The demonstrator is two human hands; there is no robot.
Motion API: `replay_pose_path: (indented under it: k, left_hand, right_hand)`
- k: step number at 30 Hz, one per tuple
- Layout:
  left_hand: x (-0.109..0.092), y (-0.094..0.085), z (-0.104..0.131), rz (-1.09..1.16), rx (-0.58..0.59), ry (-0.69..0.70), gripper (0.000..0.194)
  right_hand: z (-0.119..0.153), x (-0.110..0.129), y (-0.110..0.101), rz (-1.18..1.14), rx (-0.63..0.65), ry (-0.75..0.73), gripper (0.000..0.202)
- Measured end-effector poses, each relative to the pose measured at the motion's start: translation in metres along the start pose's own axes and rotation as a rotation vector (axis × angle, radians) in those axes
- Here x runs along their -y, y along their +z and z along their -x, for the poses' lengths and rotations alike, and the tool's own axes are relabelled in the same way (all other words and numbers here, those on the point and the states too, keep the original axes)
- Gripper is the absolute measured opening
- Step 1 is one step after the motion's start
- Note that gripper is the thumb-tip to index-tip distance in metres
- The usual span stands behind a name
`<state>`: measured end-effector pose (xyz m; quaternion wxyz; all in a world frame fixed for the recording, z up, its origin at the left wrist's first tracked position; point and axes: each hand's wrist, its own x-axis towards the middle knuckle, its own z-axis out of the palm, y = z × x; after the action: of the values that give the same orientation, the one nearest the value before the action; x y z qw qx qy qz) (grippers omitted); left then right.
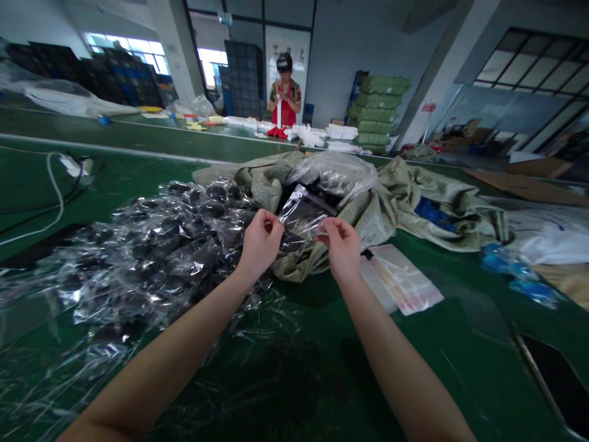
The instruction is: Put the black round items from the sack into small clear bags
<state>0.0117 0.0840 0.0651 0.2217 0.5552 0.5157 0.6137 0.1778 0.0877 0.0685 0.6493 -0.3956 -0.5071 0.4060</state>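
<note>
A clear plastic bag (304,212) is stretched between my two hands above the table. My left hand (261,240) pinches its left edge with thumb and fingers closed. On the other side, my right hand (341,242) grips the right edge in a pinch. Behind the bag lies an open greenish woven sack (297,269) with dark items and a cloudy plastic liner (338,175) in it. Left of my hands spreads a heap of dark round items in clear wrappers (170,239). A stack of flat clear bags (405,279) rests to the right.
A phone (559,380) lies at the right edge of the green table (285,368). Blue crumpled plastic (519,276) is farther right, beside a second woven sack (478,215). At the left sits a power strip (76,166) with cables. A co-worker (285,98) stands across the tables.
</note>
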Motion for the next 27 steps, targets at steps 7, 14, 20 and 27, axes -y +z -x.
replay_pose_path:
  k: [7, 14, 20, 27]
  left_hand:
    - [0.017, 0.012, 0.008, 0.055, 0.202, -0.348, 0.011]
    - [0.026, 0.0, 0.008, -0.39, 0.126, -0.044, 0.006]
    - [-0.001, 0.015, 0.012, -0.494, 0.249, 0.59, 0.014]
    - [-0.003, 0.025, 0.012, -0.602, 0.215, 0.695, 0.019]
  right_hand:
    - [0.002, -0.013, -0.008, -0.107, -0.031, 0.054, 0.026]
    - [-0.003, -0.032, -0.009, 0.0, 0.055, 0.19, 0.028]
    - [0.003, -0.028, -0.011, 0.155, 0.187, 0.105, 0.025]
    - [0.0, -0.02, -0.018, 0.341, 0.326, -0.094, 0.019]
